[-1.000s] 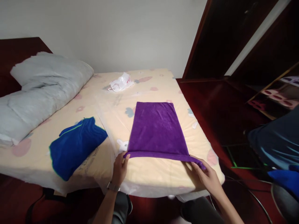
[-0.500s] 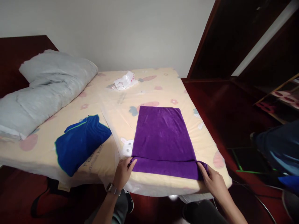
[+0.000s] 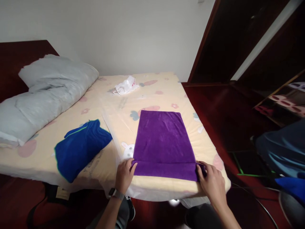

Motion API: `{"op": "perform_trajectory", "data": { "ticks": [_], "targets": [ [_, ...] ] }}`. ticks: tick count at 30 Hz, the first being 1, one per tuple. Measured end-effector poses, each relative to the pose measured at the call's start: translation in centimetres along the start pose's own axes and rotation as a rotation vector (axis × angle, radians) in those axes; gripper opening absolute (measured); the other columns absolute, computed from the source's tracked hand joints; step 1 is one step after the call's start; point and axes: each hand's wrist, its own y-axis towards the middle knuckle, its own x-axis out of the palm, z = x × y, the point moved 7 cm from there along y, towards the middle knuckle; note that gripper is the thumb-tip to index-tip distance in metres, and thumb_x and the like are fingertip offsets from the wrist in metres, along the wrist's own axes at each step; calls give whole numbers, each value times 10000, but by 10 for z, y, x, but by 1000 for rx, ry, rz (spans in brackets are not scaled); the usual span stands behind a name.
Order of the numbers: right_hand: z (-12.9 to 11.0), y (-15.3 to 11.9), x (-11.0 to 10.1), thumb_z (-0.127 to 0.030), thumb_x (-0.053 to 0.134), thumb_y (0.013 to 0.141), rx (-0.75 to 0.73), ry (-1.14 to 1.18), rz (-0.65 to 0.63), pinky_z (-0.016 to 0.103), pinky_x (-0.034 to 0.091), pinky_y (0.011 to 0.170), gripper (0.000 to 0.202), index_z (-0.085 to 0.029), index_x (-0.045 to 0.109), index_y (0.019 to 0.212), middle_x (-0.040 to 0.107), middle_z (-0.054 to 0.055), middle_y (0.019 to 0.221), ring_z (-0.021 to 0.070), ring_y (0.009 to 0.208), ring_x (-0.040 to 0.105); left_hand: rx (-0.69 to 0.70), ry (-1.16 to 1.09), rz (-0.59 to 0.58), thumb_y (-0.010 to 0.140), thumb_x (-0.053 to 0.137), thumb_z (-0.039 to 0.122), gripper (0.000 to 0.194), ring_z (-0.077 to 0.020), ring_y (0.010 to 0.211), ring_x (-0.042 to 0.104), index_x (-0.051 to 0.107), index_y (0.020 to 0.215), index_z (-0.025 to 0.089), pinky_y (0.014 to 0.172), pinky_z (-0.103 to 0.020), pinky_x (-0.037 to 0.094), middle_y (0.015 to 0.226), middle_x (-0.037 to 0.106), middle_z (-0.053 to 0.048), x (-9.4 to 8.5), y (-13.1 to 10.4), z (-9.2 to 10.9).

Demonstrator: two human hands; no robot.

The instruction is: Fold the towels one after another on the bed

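Purple towel [image 3: 164,140] lies flat, near corners pinched by fingers [image 3: 132,164].

Left hand [image 3: 124,175]: we see it pinching the near left corner of the purple towel [image 3: 164,141].
Right hand [image 3: 211,182]: gripping the near right corner.
Towel: flat on the bed [image 3: 152,95], near strip folded over.
Beside it: blue cloth [image 3: 79,148] to the left, grey pillow [image 3: 45,92] beyond, white plastic bag [image 3: 125,85] farther back.

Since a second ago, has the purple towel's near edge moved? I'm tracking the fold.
Yes. The purple towel near edge, then a thin roll level with the bunny print, now lies folded as a flat band toward the mattress front edge.
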Motion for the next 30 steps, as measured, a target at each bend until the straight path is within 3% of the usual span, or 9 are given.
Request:
{"op": "perform_trajectory", "data": {
  "ticks": [2, 4, 7, 9, 11, 16, 21, 24, 30],
  "targets": [
    [-12, -1, -13, -407, 441, 956, -82, 75, 106, 462, 478, 904, 377, -159, 654, 1144, 661, 150, 1150, 310, 1027, 605, 38, -2, 94, 987, 494, 335, 219, -263, 958, 674, 642, 1110, 232, 881, -422, 539, 985, 705, -89, -10, 0, 5],
    [-29, -4, -16, -355, 494, 939, -244, 172, 74, 460, 465, 978, 329, -182, 644, 1175, 630, 138, 1236, 291, 1130, 587, 119, -23, 134, 979, 499, 275, 210, -265, 1040, 654, 641, 1127, 231, 956, -444, 518, 1050, 695, -101, -17, -2, 16],
    [-51, -16, -2, -325, 543, 915, -493, 227, -178, 484, 418, 1088, 415, -264, 569, 1325, 578, 79, 1383, 271, 1281, 528, 303, -62, -43, 942, 555, 270, 319, -274, 1191, 596, 603, 1256, 244, 1044, -460, 484, 1227, 661, -104, -11, -6, 38],
    [-50, -22, 10, -307, 532, 907, -550, 200, -310, 524, 372, 1142, 529, -298, 472, 1433, 521, 51, 1470, 272, 1358, 474, 377, -69, -210, 913, 574, 263, 430, -286, 1280, 540, 557, 1343, 261, 1087, -481, 462, 1351, 609, -92, -2, -10, 47],
    [-41, -23, 18, -280, 511, 904, -533, 186, -364, 539, 366, 1154, 578, -286, 423, 1475, 493, 53, 1501, 274, 1392, 444, 381, -87, -294, 888, 548, 188, 499, -274, 1320, 512, 532, 1380, 272, 1113, -479, 451, 1410, 577, -72, 4, -11, 45],
    [-14, -18, 20, -290, 475, 935, -404, 318, -303, 510, 425, 1124, 459, -231, 521, 1388, 574, 82, 1425, 264, 1338, 514, 307, -231, -289, 843, 448, 42, 584, -201, 1333, 518, 548, 1365, 283, 1132, -402, 457, 1419, 582, -34, 6, -7, 22],
    [6, -8, 20, -458, 479, 957, -22, 503, -267, 437, 500, 1041, 390, -245, 571, 1270, 662, 71, 1281, 244, 1182, 624, 114, -353, -192, 974, 466, 222, 307, -205, 1199, 622, 603, 1248, 237, 1063, -386, 509, 1246, 682, -64, 1, 2, 2],
    [13, -4, 23, -544, 473, 937, 143, 541, -263, 414, 541, 950, 436, -219, 574, 1209, 701, 85, 1161, 255, 1065, 669, -23, -367, -145, 987, 494, 339, 263, -217, 1117, 664, 609, 1197, 230, 1004, -375, 534, 1165, 711, -64, 3, 7, -6],
    [7, 0, 27, -512, 601, 861, -16, 556, -325, 448, 448, 1073, 486, -241, 581, 1264, 636, 78, 1319, 277, 1233, 579, -187, -359, -96, 981, 481, 394, 254, -231, 1010, 705, 625, 1119, 237, 900, -356, 562, 1095, 733, -54, 14, 17, -9]
  ]
}}
